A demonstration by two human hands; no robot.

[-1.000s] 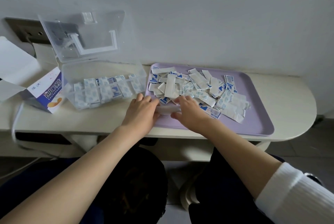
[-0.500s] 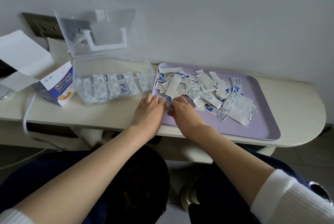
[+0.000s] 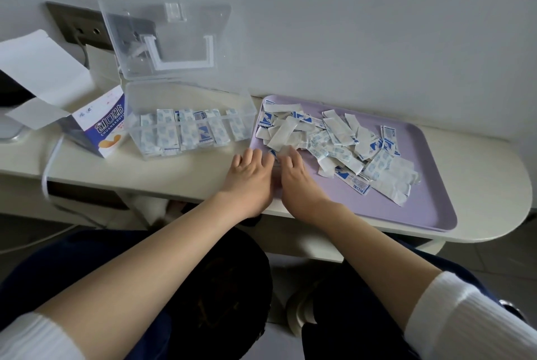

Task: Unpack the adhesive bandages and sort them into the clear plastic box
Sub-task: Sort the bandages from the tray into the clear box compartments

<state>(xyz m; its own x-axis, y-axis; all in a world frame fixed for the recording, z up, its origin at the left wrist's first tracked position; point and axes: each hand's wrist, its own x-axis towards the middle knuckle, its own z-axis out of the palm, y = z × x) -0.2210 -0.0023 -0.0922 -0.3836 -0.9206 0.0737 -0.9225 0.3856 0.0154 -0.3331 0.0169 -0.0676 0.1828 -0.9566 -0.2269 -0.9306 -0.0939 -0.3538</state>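
Reaching side by side, the left hand [image 3: 251,178] and the right hand [image 3: 297,178] sit at the near corner of the purple tray [image 3: 421,202]. The left fingers lie straight and loose. The right fingertips touch the pile of bandages [image 3: 334,141] on the tray, but I cannot tell if they pinch one. Other bandages [image 3: 186,132] stand in rows inside the clear plastic box [image 3: 249,118] just beside the tray, its lid up.

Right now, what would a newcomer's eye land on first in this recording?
First, the loose heap of wrapped bandages sprawled across the lilac tray on the right of the desk. Next, the clear plastic box to its left, with its lid propped open against the wall and rows of bandages inside. The left hand and right hand lie side by side at the tray's near left corner, fingertips at the heap's edge.
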